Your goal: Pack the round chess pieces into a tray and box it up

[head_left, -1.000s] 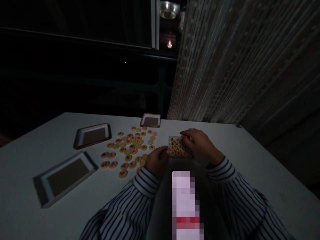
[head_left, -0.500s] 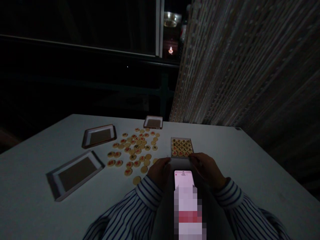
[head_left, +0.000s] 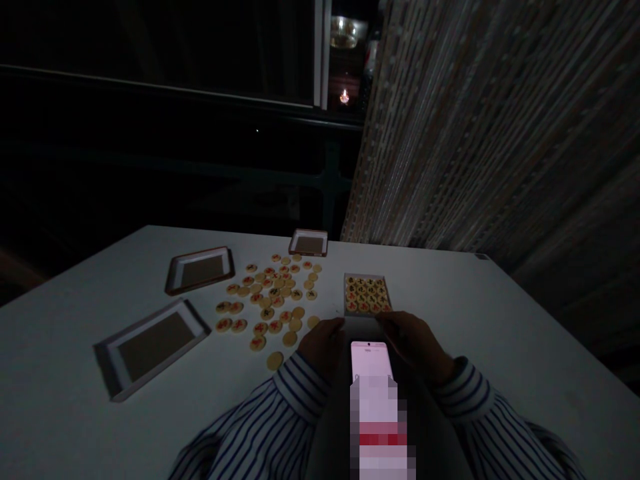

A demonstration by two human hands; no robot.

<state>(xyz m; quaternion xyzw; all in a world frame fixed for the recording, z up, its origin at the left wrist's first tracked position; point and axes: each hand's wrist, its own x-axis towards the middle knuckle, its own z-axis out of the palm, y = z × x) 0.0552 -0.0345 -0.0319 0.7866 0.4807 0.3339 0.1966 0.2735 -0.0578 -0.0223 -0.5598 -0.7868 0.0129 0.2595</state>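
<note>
A shallow square box [head_left: 367, 277] on the white table holds rows of round Chinese chess pieces [head_left: 363, 307], marked in black and red. My left hand [head_left: 323, 347] is by its near left corner, fingers together; the tips are dark and partly hidden. At the near edge of the box, toward its right corner, lies my right hand [head_left: 420, 343], fingers stretched out and no piece visible in them. Below and between my hands is a lit phone [head_left: 371, 360]. Loose chess pieces [head_left: 267, 313] lie scattered left of the box, some face down.
Three more shallow trays stand on the table [head_left: 500, 347]: a grey-white one [head_left: 160, 340] at near left, a brown-rimmed one [head_left: 200, 270] behind it, and a small one [head_left: 309, 242] at the back. A string curtain [head_left: 420, 133] hangs beyond the table's far edge. The room is dark.
My right hand has drawn back slightly from the box's near right corner, uncovering a red-marked piece there. The phone screen has changed, and the view has shifted slightly.
</note>
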